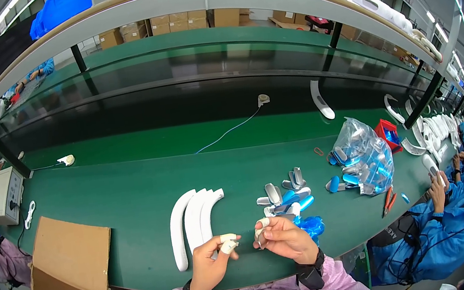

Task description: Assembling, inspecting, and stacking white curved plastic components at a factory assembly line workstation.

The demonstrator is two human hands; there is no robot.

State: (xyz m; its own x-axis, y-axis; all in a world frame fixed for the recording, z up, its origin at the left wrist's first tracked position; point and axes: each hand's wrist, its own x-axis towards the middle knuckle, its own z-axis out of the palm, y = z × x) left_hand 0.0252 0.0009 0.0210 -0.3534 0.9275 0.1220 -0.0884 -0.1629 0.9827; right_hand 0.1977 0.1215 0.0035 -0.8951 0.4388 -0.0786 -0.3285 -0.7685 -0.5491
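- By the table's [139,241] near edge, right hand's [284,241] pinching some grey piece [262,240]
- left hand [213,263] curled, can't tell if gripping
- white strips [179,235] nearer left hand, lengthwise away from edge

Head camera: left of two fisheyes on the wearer's head
Facing: down and forward over the worktop [131,186], out past the shelf [165,3]
Nearest: pink sleeves [346,283], left grip [210,266], right grip [287,241], low centre
Rim: edges bowed, corners black

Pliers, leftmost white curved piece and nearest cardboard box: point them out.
Pliers [388,201]: head view, a red handle.
Leftmost white curved piece [178,232]: head view, its middle.
Nearest cardboard box [74,247]: head view, its upper flap.
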